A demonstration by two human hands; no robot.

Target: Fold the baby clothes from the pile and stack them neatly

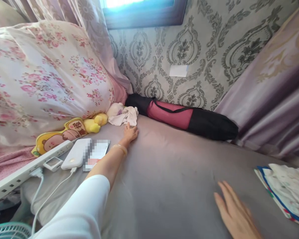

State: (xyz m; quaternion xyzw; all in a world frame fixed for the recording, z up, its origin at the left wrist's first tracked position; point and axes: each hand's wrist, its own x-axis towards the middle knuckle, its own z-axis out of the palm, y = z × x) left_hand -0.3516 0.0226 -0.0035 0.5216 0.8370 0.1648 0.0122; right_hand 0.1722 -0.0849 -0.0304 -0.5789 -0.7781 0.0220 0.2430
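Note:
My left hand (pixel 131 133) reaches out over the grey bed sheet to a crumpled whitish cloth (pixel 129 116). Its fingertips are at the cloth's near edge, a little apart; whether they press on it is hard to see. Beside the cloth, partly covered by it, lies a pale plush toy (pixel 116 109). My right hand (pixel 235 209), slightly blurred, is at the lower right with fingers stretched out and nothing in it. Whether it touches the grey sheet (pixel 174 179) I cannot tell. Folded cloths (pixel 289 189) lie to its right.
A black and dark-pink long bag (pixel 174 114) lies along the wall. At left are a power strip (pixel 32 171), a white power bank (pixel 77 154) with a cable, a small white device (pixel 52 163), a flat packet (pixel 101 151), yellow plush toys (pixel 57 139) and a large floral-covered bundle (pixel 47 76).

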